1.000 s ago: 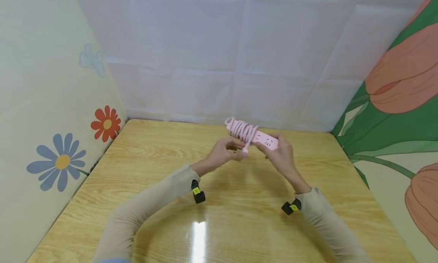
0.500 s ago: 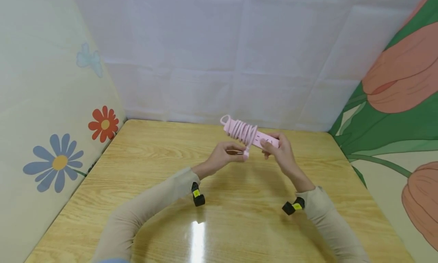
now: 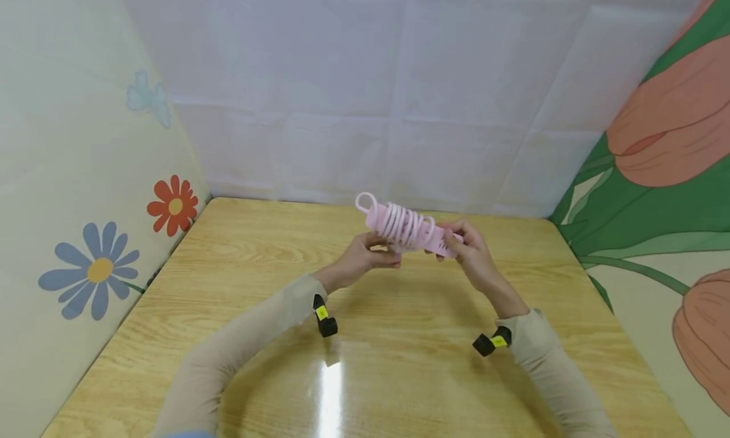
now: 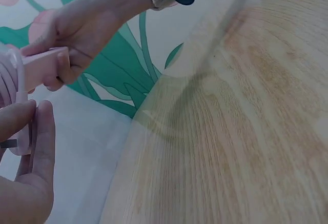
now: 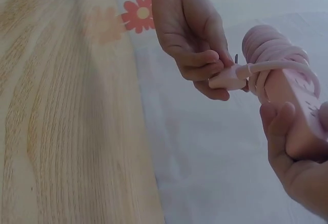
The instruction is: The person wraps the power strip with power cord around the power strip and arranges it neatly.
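Observation:
A pink power strip (image 3: 439,242) is held above the table, its pale pink cord (image 3: 402,225) wound several times around the body. One loop of cord sticks out past its far left end. My right hand (image 3: 474,257) grips the bare right end, thumb on the socket face. My left hand (image 3: 359,259) pinches the plug (image 5: 230,78) between thumb and fingers, just below the coils. A metal prong shows on the plug in the right wrist view. In the left wrist view the coils are cut off at the left edge.
The wooden table (image 3: 399,362) lies under both forearms. A white cloth (image 3: 319,153) hangs behind it. Flower-printed cloths stand left (image 3: 68,172) and right (image 3: 656,235). Each wrist wears a small black camera.
The left hand has moved a little left with the plug. The power strip has shifted left and turned, its socket face now seen at a different angle. The right thumb has moved onto the socket face.

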### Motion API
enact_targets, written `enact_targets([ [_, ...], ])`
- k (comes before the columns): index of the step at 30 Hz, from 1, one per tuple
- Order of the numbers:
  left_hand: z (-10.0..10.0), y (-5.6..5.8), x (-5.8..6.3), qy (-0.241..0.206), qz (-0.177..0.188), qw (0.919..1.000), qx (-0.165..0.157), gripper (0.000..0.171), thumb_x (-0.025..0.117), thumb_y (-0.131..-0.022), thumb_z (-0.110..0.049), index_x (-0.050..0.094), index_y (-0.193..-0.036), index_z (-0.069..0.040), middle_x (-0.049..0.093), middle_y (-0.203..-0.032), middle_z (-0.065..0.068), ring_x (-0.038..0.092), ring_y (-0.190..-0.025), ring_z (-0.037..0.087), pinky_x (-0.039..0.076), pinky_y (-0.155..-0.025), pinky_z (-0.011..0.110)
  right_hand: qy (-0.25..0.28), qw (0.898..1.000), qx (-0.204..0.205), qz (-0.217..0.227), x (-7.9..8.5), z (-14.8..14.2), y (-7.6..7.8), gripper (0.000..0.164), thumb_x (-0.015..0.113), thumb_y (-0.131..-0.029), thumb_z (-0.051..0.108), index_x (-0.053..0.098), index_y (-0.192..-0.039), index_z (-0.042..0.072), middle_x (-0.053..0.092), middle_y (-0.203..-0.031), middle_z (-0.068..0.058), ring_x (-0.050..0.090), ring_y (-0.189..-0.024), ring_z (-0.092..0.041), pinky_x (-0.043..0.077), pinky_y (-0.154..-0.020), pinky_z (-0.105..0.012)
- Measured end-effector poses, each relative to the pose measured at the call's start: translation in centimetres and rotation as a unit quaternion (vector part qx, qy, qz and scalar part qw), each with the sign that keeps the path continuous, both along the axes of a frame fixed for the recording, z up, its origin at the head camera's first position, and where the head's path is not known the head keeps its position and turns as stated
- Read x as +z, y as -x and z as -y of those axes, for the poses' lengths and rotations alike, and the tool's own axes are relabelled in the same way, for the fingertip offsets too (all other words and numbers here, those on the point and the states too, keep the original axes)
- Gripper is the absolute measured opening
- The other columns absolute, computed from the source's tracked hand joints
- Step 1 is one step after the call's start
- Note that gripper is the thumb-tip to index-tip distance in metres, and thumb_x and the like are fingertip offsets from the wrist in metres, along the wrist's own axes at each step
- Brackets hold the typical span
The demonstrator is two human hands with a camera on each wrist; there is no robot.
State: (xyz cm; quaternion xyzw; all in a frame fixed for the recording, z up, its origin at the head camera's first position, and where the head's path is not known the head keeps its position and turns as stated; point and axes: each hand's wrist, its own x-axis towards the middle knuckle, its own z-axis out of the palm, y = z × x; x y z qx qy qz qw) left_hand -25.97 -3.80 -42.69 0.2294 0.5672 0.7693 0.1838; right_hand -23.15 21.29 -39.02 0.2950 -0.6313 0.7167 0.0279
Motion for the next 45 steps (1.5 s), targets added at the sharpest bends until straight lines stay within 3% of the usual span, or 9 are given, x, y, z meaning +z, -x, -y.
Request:
enact_targets([
  [7, 1.1, 0.2, 0.3, -0.027, 0.000, 0.9987, -0.044, 0.041, 0.056, -0.089, 0.017, 0.051, -0.129, 0.010, 0.064, -0.106, 0.012, 0.066, -0.095, 0.025, 0.050, -0.097, 0.046, 0.025, 0.996, 0.075, 0.035, 0.1, -0.4, -0.2, 0.019, 0.036, -0.108, 0.004, 0.054, -0.105, 0.005, 0.062, -0.114, -0.005, 0.060, -0.086, -0.015, 0.055, -0.070, -0.025],
  [14, 2.1, 0.7, 0.9, -0.085, 0.014, 0.9925, -0.087, 0.042, 0.042, -0.091, 0.010, 0.050, -0.132, 0.010, 0.064, -0.117, 0.015, 0.063, -0.105, 0.030, 0.043, -0.104, 0.054, -0.018, 0.991, 0.129, 0.042, 0.5, -1.3, -0.1, 0.025, 0.043, -0.104, -0.002, 0.054, -0.126, -0.001, 0.060, -0.116, -0.005, 0.060, -0.098, -0.014, 0.055, -0.080, -0.026],
  [19, 2.9, 0.8, 0.7, -0.044, 0.003, 0.9967, -0.068, 0.046, 0.045, -0.093, 0.013, 0.045, -0.139, 0.011, 0.056, -0.135, 0.020, 0.060, -0.114, 0.024, 0.049, -0.099, 0.041, -0.087, 0.987, 0.131, 0.017, 0.4, -2.0, -0.1, 0.030, 0.048, -0.099, -0.007, 0.060, -0.126, -0.002, 0.063, -0.120, -0.008, 0.060, -0.100, -0.017, 0.055, -0.083, -0.028],
  [24, 3.8, 0.8, 0.6, 0.009, 0.014, 0.9983, -0.056, 0.050, 0.051, -0.092, 0.012, 0.044, -0.141, 0.009, 0.057, -0.136, 0.020, 0.060, -0.114, 0.023, 0.052, -0.094, 0.032, -0.164, 0.978, 0.128, -0.010, 0.2, -2.2, -0.2, 0.033, 0.056, -0.094, -0.009, 0.059, -0.127, -0.008, 0.061, -0.130, -0.016, 0.062, -0.108, -0.025, 0.055, -0.085, -0.033],
  [28, 4.2, 1.4, 0.6, 0.076, -0.024, 0.9960, -0.039, 0.041, 0.060, -0.094, 0.002, 0.055, -0.135, 0.006, 0.063, -0.129, 0.016, 0.063, -0.112, 0.025, 0.053, -0.093, 0.035, -0.260, 0.960, 0.097, -0.042, 0.0, -1.7, -0.2, 0.036, 0.063, -0.094, -0.003, 0.059, -0.131, -0.005, 0.062, -0.128, -0.018, 0.064, -0.099, -0.023, 0.057, -0.077, -0.031],
  [32, 4.7, 2.2, 0.3, 0.137, -0.066, 0.9871, -0.050, 0.036, 0.063, -0.096, -0.008, 0.060, -0.131, 0.002, 0.061, -0.131, 0.013, 0.063, -0.111, 0.028, 0.055, -0.090, 0.038, -0.347, 0.931, 0.058, -0.095, -0.5, -0.9, -0.1, 0.035, 0.066, -0.095, 0.003, 0.061, -0.129, -0.003, 0.066, -0.122, -0.015, 0.063, -0.090, -0.017, 0.055, -0.072, -0.029],
  [37, 4.9, 2.2, 0.3, 0.214, -0.119, 0.9637, -0.106, 0.048, 0.065, -0.095, -0.018, 0.053, -0.140, -0.005, 0.051, -0.142, 0.014, 0.056, -0.120, 0.027, 0.051, -0.096, 0.040, -0.381, 0.914, 0.031, -0.138, -1.5, -0.3, 0.2, 0.035, 0.068, -0.093, 0.003, 0.062, -0.127, -0.005, 0.066, -0.121, -0.016, 0.063, -0.092, -0.020, 0.054, -0.073, -0.032],
  [40, 4.5, 1.9, 0.3, 0.277, -0.190, 0.9343, -0.119, 0.060, 0.074, -0.088, -0.019, 0.051, -0.143, -0.009, 0.043, -0.145, 0.015, 0.047, -0.126, 0.028, 0.047, -0.099, 0.040, -0.389, 0.908, 0.014, -0.157, -1.9, -0.1, 0.5, 0.037, 0.070, -0.089, -0.002, 0.062, -0.125, -0.006, 0.066, -0.120, -0.019, 0.064, -0.093, -0.023, 0.055, -0.073, -0.034],
  [45, 3.3, 1.7, -0.6, 0.355, -0.309, 0.8791, -0.075, 0.068, 0.087, -0.074, -0.018, 0.057, -0.134, -0.009, 0.034, -0.142, 0.018, 0.038, -0.125, 0.031, 0.045, -0.100, 0.040, -0.412, 0.892, -0.007, -0.186, -2.8, 0.1, 1.3, 0.044, 0.072, -0.080, -0.009, 0.062, -0.123, -0.010, 0.066, -0.118, -0.023, 0.065, -0.098, -0.031, 0.056, -0.078, -0.040],
])
